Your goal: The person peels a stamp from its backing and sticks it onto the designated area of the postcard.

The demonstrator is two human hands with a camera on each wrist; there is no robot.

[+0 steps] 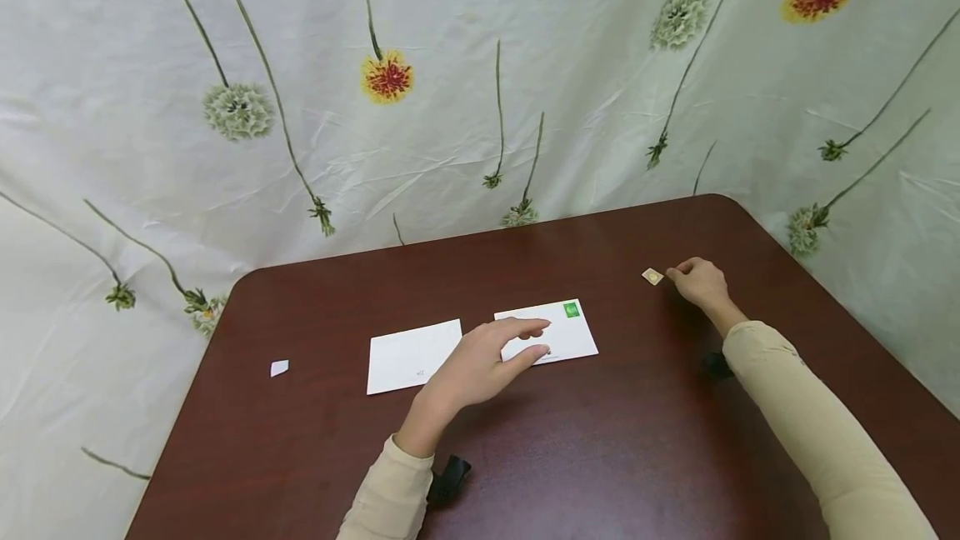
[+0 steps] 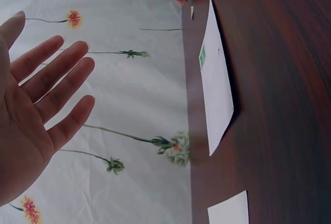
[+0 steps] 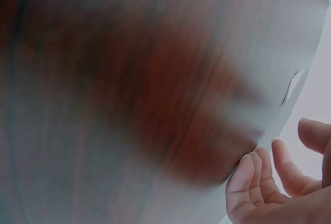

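On the right side of the table, my right hand (image 1: 697,280) is low, with its fingertips right beside a small yellowish stamp (image 1: 652,277). Its fingers (image 3: 243,180) are loosely bent and the thumb stands apart from them in the right wrist view, nothing between. My left hand (image 1: 487,357) hovers over the middle, fingers spread and holding nothing, as the left wrist view also shows. Under it in the head view lies a white envelope (image 2: 217,89) with a green stamp (image 1: 572,309) at its upper right corner. The hand partly covers this envelope.
A second white envelope (image 1: 408,357), with no stamp showing, lies left of the first. Farther left is a small white paper piece (image 1: 279,367). The dark reddish table (image 1: 600,448) ends at a flower-printed cloth (image 1: 442,148) behind it.
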